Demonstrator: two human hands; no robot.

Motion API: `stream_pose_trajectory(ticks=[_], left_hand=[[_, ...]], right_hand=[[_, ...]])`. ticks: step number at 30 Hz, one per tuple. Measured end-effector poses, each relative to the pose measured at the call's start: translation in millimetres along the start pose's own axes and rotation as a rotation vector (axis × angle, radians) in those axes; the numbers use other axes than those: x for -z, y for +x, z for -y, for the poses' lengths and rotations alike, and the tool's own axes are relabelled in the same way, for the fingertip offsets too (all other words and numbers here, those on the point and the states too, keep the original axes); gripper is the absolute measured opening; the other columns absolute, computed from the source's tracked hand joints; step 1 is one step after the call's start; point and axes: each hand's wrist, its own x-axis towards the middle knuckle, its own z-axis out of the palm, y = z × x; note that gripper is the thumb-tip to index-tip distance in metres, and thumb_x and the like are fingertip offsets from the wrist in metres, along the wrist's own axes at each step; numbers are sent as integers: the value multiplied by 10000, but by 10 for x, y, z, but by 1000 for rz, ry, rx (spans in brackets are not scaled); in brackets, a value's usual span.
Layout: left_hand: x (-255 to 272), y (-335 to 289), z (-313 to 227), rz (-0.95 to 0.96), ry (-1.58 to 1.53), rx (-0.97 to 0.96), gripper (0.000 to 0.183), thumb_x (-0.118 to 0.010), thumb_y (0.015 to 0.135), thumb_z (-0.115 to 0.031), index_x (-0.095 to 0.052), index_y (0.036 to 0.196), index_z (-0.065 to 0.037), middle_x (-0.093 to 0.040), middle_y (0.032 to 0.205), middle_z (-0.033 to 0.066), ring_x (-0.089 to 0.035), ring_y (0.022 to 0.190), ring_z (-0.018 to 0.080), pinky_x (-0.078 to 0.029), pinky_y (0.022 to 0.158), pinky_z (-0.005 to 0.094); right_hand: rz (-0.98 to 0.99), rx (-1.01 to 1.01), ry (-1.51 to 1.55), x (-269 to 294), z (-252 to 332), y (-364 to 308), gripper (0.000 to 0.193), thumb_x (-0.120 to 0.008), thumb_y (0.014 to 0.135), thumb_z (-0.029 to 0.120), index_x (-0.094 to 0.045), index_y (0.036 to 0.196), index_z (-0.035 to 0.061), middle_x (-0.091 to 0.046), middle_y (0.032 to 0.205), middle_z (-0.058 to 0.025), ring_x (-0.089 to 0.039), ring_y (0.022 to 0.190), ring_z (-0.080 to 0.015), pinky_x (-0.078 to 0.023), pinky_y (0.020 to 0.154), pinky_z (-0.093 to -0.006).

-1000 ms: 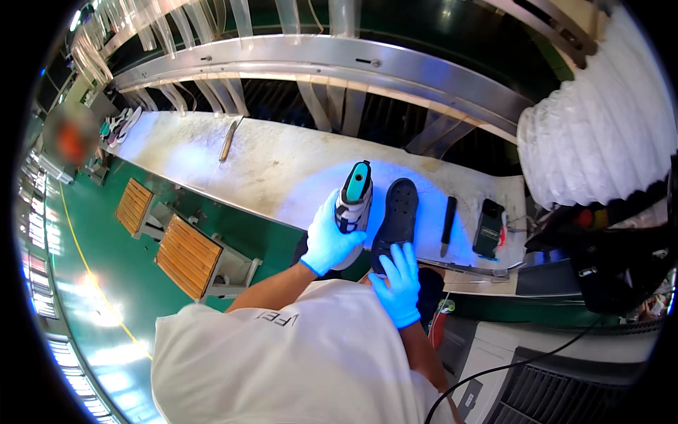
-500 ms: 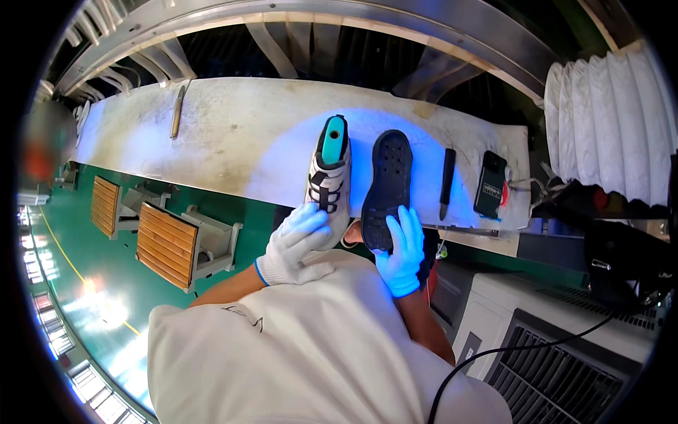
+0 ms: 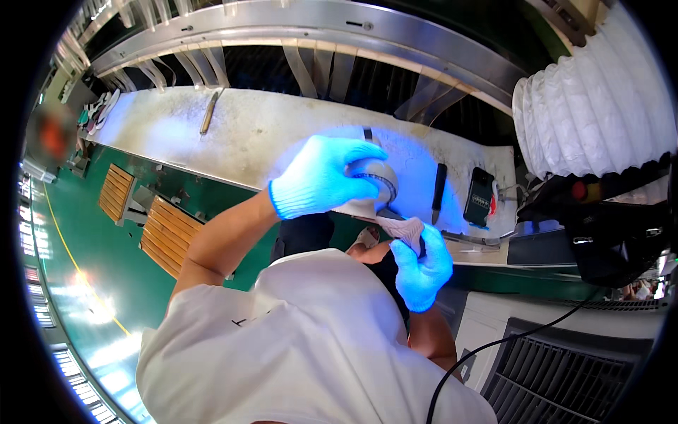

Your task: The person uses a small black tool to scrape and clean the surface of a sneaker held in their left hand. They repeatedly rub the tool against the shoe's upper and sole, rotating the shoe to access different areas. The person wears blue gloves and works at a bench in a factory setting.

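Observation:
Over the front of the workbench, my left hand (image 3: 318, 177) curls its fingers around a pale shoe (image 3: 380, 172), which is tilted and partly hidden by the hand. My right hand (image 3: 424, 272), lower and to the right, pinches one end of the shoe sole (image 3: 402, 227). The sole is tipped up, so a pale pinkish, ridged face shows, with a dark part beside it. Shoe and sole meet or overlap in view; whether they touch cannot be told. Both hands wear knitted gloves lit blue. To their right lies a black-handled knife (image 3: 438, 191).
The long pale workbench (image 3: 247, 134) also bears a dark phone (image 3: 479, 198) and a thin tool (image 3: 209, 113). A metal rail (image 3: 296, 32) runs behind. A white ribbed duct (image 3: 593, 106) and black bag (image 3: 607, 226) stand right, slatted wooden stools (image 3: 171, 233) left.
The shoe and the sole, earlier side by side on the bench, are now lifted and tilted. My left hand has moved up and forward onto the shoe; my right hand has turned the sole.

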Motion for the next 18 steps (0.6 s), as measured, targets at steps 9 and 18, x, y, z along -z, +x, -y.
stream_pose_trajectory(ticks=[9, 18], left_hand=[[-847, -330, 438, -336, -163, -382, 280, -934, 886, -3, -723, 1057, -72, -774, 1374, 240, -801, 1194, 330, -655, 1006, 407], [-711, -626, 451, -236, -286, -433, 178, -775, 962, -5, -752, 1139, 1, -660, 1517, 362, -747, 1308, 424, -597, 1102, 481]], right_hand=[[-35, -238, 391, -33, -51, 279, 385, -836, 939, 1, -761, 1311, -63, -756, 1269, -111, -727, 1149, -214, -583, 1052, -364], [85, -124, 426, -74, -129, 285, 384, -829, 858, -86, -792, 1236, -36, -692, 1180, -90, -687, 1064, -207, -572, 965, -336]])
